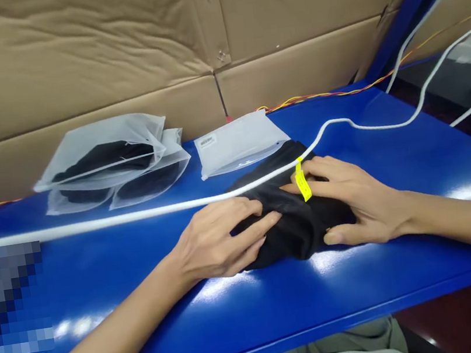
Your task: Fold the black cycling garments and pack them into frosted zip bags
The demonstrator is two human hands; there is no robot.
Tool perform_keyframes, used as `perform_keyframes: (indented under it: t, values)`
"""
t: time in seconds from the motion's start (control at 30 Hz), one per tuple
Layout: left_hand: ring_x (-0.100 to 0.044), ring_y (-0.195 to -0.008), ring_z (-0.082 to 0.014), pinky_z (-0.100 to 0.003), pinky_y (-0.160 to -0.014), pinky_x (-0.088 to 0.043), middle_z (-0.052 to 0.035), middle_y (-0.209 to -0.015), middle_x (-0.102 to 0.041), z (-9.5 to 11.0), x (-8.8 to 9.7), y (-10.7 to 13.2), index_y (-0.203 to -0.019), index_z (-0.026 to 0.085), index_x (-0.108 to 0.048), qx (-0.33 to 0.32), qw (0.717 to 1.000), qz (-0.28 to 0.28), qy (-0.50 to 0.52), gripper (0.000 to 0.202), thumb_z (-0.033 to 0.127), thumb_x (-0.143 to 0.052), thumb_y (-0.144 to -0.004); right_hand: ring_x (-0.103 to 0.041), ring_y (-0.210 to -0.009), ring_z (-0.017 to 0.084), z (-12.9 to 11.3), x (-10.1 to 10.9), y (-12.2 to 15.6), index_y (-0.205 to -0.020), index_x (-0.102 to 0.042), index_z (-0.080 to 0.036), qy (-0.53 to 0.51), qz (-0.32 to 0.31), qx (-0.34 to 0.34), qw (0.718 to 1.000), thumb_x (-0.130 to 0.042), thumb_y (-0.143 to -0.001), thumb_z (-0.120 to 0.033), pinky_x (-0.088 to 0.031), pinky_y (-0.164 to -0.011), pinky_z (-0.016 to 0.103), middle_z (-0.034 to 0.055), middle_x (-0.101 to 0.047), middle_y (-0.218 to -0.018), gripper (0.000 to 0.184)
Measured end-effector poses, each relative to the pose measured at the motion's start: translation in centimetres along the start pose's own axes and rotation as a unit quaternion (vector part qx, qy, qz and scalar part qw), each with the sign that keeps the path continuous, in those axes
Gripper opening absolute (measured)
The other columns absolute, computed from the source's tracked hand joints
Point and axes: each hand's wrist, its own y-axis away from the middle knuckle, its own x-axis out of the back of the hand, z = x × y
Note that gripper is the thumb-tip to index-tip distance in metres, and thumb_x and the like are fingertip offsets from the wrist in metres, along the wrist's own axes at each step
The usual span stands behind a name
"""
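Observation:
A bundle of black cloth [300,223] lies on the blue table [281,305] in front of me. A yellow tag [302,181] sticks up from its top. My left hand [218,241] rests on the cloth's left side, fingers curled and pressing into the folds. My right hand [352,203] lies over the right side, fingers by the yellow tag and thumb along the cloth's near edge. Just behind the cloth lies a frosted plastic bag [237,144] that looks empty.
A white cable [135,216] runs across the table and over the cloth's far side. Several frosted bags holding black cloth [112,162] are stacked at the back left. Cardboard [111,53] walls the back. Red and yellow wires [320,94] trail along it.

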Motion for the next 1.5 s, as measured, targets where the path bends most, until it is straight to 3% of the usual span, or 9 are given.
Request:
perform_keyframes:
  t: [0.2, 0.4, 0.53, 0.73, 0.87, 1.0, 1.13, 1.37, 1.5]
  values:
    - [-0.079, -0.094, -0.0199, -0.030, -0.084, -0.066, -0.0076, -0.102, -0.081, 0.4, -0.2, -0.4, -0.111, 0.018, -0.068, 0.008, 1.000, 0.021, 0.012, 0.015, 0.014, -0.067, -0.097, -0.061, -0.101, 0.032, -0.5, -0.5, 0.1, -0.150, -0.053, -0.017, 0.043, -0.004, 0.005, 0.999, -0.041, -0.094, -0.089, -0.045, -0.081, 0.045, 0.0170, -0.064, -0.121, 0.091]
    - [-0.071, -0.079, -0.0152, -0.026, -0.071, -0.059, -0.0031, -0.088, -0.073, 0.6, 0.0, -0.8, -0.087, 0.021, -0.063, 0.024, 0.999, 0.031, -0.021, 0.013, 0.021, -0.069, -0.098, -0.064, -0.098, 0.030, -0.6, -0.7, 0.2, -0.129, -0.069, -0.017, 0.119, 0.009, 0.042, 0.992, -0.059, -0.101, -0.035, -0.051, -0.082, 0.046, 0.0153, -0.073, -0.117, 0.034]
    - [-0.062, -0.070, -0.0180, -0.033, -0.065, -0.052, -0.0035, -0.079, -0.069, 0.4, 0.0, -0.6, -0.089, 0.022, -0.065, -0.007, 0.999, -0.020, 0.027, 0.011, 0.019, -0.057, -0.096, -0.071, -0.087, 0.024, -0.4, -0.3, 0.0, -0.128, -0.068, -0.024, 0.069, 0.038, 0.016, 0.997, -0.055, -0.099, -0.018, -0.058, -0.072, 0.037, 0.0090, -0.076, -0.100, 0.032]
    - [-0.068, -0.123, -0.0312, -0.049, -0.100, -0.059, -0.0190, -0.135, -0.072, 0.4, -0.1, -0.4, -0.091, 0.020, -0.063, 0.034, 0.988, -0.083, 0.125, 0.016, 0.014, -0.050, -0.085, -0.078, -0.104, 0.026, -0.6, 0.0, -0.4, -0.155, -0.051, -0.025, 0.025, 0.094, -0.133, 0.986, -0.060, -0.083, -0.010, -0.064, -0.088, 0.036, 0.0056, -0.078, -0.125, 0.074]
    - [-0.062, -0.142, -0.0300, -0.053, -0.118, -0.052, -0.0172, -0.148, -0.068, 0.1, 0.1, -0.3, -0.100, 0.021, -0.064, 0.049, 0.975, -0.132, 0.172, 0.022, 0.012, -0.050, -0.086, -0.073, -0.121, 0.027, -0.5, 0.3, -0.5, -0.145, -0.063, -0.029, -0.002, 0.118, -0.153, 0.981, -0.057, -0.088, -0.012, -0.060, -0.102, 0.040, 0.0042, -0.073, -0.138, 0.060]
    - [-0.070, -0.132, -0.0296, -0.049, -0.115, -0.056, -0.0151, -0.138, -0.075, 0.1, 0.5, -0.3, -0.100, 0.019, -0.065, 0.054, 0.978, -0.116, 0.162, 0.017, 0.013, -0.051, -0.092, -0.075, -0.098, 0.027, -0.1, 0.6, -0.6, -0.112, -0.076, -0.024, -0.062, 0.146, -0.237, 0.959, -0.064, -0.083, -0.020, -0.060, -0.086, 0.039, 0.0024, -0.080, -0.109, 0.031]
    - [-0.081, -0.108, -0.0227, -0.038, -0.104, -0.060, -0.0101, -0.116, -0.083, 0.3, 0.9, -0.2, -0.098, 0.019, -0.065, 0.078, 0.984, -0.084, 0.135, 0.009, 0.018, -0.056, -0.098, -0.063, -0.068, 0.020, 0.3, 0.6, -0.9, -0.083, -0.068, -0.022, -0.132, 0.151, -0.309, 0.930, -0.069, -0.074, -0.024, -0.048, -0.061, 0.032, -0.0017, -0.068, -0.075, 0.009]
    - [-0.068, -0.066, -0.0169, -0.037, -0.090, -0.056, 0.0005, -0.076, -0.075, -0.8, 3.1, -0.3, -0.083, 0.022, -0.061, 0.145, 0.977, -0.140, 0.063, 0.018, 0.024, -0.051, -0.098, -0.068, -0.080, 0.019, 0.7, -0.1, -1.1, -0.088, -0.066, -0.026, -0.337, 0.207, -0.390, 0.832, -0.072, -0.065, -0.024, -0.054, -0.073, 0.031, -0.0036, -0.070, -0.082, 0.024]
    - [-0.061, -0.063, -0.0187, -0.035, -0.079, -0.050, 0.0027, -0.059, -0.057, -2.5, 3.5, 0.2, -0.069, 0.024, -0.047, 0.200, 0.961, -0.189, 0.019, 0.028, 0.030, -0.049, -0.096, -0.070, -0.077, 0.023, 1.5, 0.0, -0.9, -0.110, -0.063, -0.030, -0.354, 0.219, -0.432, 0.800, -0.071, -0.062, -0.025, -0.057, -0.069, 0.035, -0.0045, -0.071, -0.082, 0.049]
